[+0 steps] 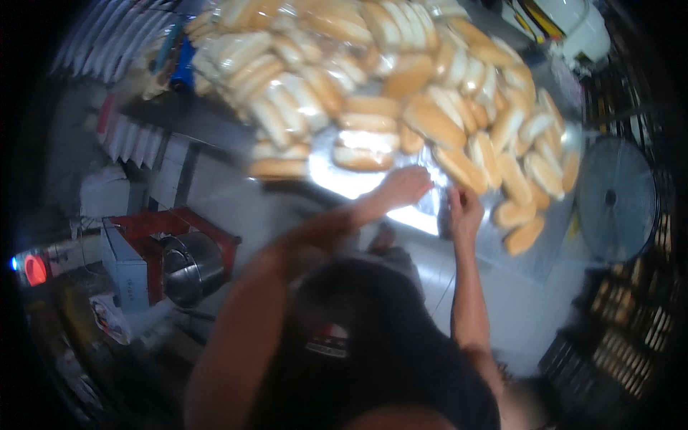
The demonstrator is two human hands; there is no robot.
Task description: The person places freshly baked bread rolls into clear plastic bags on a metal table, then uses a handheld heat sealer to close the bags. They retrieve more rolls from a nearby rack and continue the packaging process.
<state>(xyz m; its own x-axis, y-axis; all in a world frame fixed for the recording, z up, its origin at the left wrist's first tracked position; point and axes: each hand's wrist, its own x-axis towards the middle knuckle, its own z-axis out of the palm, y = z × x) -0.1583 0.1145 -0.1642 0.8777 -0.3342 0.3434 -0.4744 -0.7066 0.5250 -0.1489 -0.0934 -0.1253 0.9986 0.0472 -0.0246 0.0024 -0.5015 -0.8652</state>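
Observation:
Long bread rolls cover much of a shiny metal table (349, 180). My left hand (407, 185) is at the table's near edge, on a clear plastic bag (430, 207); blur hides how its fingers grip. My right hand (464, 207) is just to the right, its thumb and fingers close together near the bag's other side. Between and beyond my hands lies a loose roll (461, 169). A stack of rolls (368, 134) stands just beyond my left hand. More loose rolls (513, 177) lie to the right, and bagged rolls (285, 102) are heaped at the back left.
A round fan (613, 199) stands right of the table. Dark crates (623, 355) are at the lower right. On the left is a red-framed machine (145, 228) with a steel bowl (192, 269). A white container (580, 27) is at the back right.

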